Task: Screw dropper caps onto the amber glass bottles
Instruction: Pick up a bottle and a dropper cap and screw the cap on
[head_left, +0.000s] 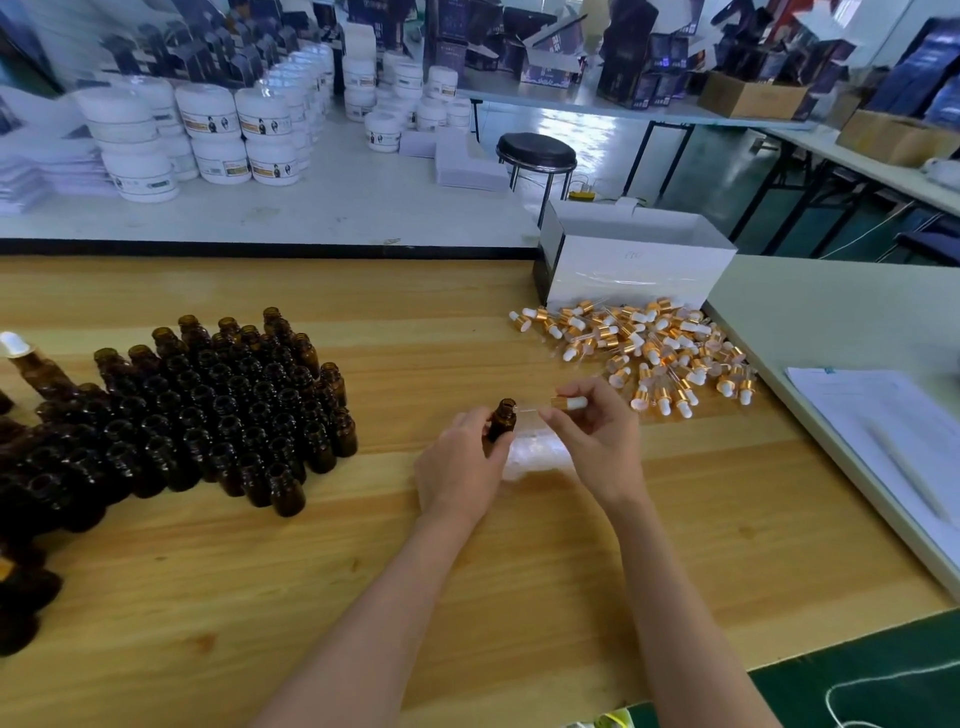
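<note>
My left hand (460, 465) grips one open amber glass bottle (503, 418) upright above the wooden table (363, 571). My right hand (597, 436) pinches a dropper cap (567, 403) with a gold collar and white bulb, held sideways. Its glass pipette tip points at the bottle's mouth. Several open amber bottles (218, 410) stand packed together at the left. A loose heap of dropper caps (654, 353) lies at the right rear of the table. One capped bottle (31, 364) stands at the far left.
A white cardboard box (634, 265) sits behind the cap heap. A crumpled clear plastic bag (535, 460) lies under my hands. Papers (883, 431) rest on the pale table to the right. White jars (218, 135) and a black stool (535, 153) stand beyond.
</note>
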